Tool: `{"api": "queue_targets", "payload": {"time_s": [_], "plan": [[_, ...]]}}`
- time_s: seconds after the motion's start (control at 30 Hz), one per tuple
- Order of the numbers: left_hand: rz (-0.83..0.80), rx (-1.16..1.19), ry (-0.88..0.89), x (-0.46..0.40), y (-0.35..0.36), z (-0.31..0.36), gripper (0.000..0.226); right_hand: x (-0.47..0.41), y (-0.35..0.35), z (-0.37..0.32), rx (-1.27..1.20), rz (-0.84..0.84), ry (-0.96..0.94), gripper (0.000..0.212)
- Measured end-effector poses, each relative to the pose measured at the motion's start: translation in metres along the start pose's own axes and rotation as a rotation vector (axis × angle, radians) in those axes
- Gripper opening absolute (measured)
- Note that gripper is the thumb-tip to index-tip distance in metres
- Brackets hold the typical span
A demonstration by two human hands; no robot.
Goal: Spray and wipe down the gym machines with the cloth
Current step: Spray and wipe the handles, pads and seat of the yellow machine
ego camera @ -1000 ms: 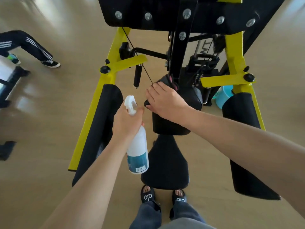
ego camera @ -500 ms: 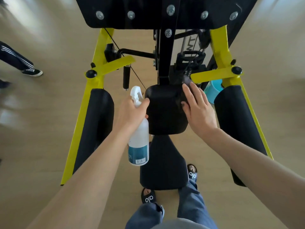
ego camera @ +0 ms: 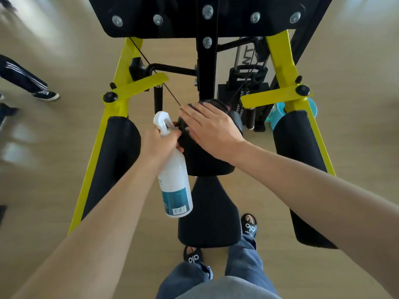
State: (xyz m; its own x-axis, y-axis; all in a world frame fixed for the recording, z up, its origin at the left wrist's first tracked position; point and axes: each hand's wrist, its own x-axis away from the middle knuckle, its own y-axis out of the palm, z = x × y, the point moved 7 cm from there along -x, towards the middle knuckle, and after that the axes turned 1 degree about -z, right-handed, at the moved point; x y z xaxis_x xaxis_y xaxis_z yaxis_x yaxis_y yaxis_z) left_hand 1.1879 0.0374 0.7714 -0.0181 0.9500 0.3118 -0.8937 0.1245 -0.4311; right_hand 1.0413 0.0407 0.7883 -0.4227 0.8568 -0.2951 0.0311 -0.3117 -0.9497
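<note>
Far left, a bystander's leg in black striped track trousers (ego camera: 20,75) stands well apart from the yellow steel machine frame (ego camera: 112,124) with its 2 black padded rollers. The left hand (ego camera: 158,143) grips the neck of the white plastic spray bottle (ego camera: 176,184), which hangs just beside the black padded backrest (ego camera: 205,160). The right hand (ego camera: 212,128) lies flat, fingers straight and together, on a dark cloth (ego camera: 213,103) bunched at the backrest's top, mostly hidden under the palm.
</note>
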Motion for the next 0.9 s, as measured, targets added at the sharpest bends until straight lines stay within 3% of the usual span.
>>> {"api": "queue_targets", "payload": {"time_s": [0.13, 0.37, 0.53, 0.67, 0.77, 0.9], "plan": [[0.0, -0.003, -0.026, 0.003, 0.0, 0.001, 0.018, 0.013, -0.007, 0.013, 0.008, 0.066, 0.035, 0.049], [0.017, -0.044, -0.077, -0.005, 0.001, -0.005, 0.032, 0.057, 0.004, 0.037, -0.177, 0.208, 0.562, 0.047], [0.005, -0.022, -0.096, -0.006, 0.001, -0.009, 0.03, 0.076, 0.017, 0.035, -0.615, 0.416, 0.987, 0.047], [0.002, -0.029, -0.076, -0.006, 0.001, -0.008, 0.026, 0.109, 0.048, 0.035, -1.188, 0.559, 1.421, 0.046], [0.006, -0.041, -0.054, -0.008, 0.001, -0.009, 0.027, 0.133, 0.095, 0.024, -1.549, 0.453, 1.734, 0.053], [0.006, -0.059, -0.049, -0.007, 0.002, -0.009, 0.027, 0.139, 0.121, 0.028, -1.56, 0.364, 1.746, 0.039]]}}
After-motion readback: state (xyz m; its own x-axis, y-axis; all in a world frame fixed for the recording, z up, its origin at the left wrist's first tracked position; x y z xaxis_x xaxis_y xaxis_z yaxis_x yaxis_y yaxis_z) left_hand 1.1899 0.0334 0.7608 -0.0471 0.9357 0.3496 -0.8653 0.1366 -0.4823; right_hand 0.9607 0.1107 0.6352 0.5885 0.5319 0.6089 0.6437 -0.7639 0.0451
